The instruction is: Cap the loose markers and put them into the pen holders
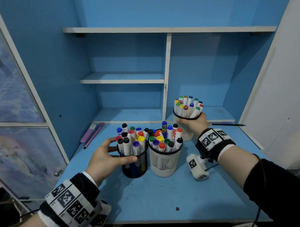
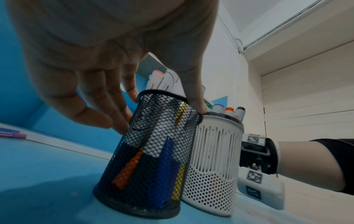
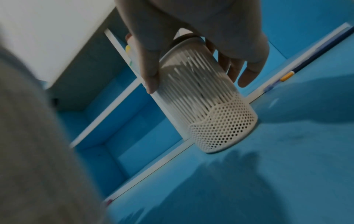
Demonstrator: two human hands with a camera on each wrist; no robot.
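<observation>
The left hand [image 1: 107,158] grips the black mesh pen holder [image 1: 136,163] on the blue worktop [image 1: 158,197]; the right hand [image 1: 194,123] grips a white pen holder [image 3: 208,106], tilted; both hold capped markers [image 1: 187,106].

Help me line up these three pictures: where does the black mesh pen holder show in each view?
Head: black mesh pen holder sits lower centre, gripped by the left hand.
Left wrist: it fills the centre, under the fingers.
Right wrist: not in it.
Shared landmark: the blue desk top, seen in all three views.
</observation>
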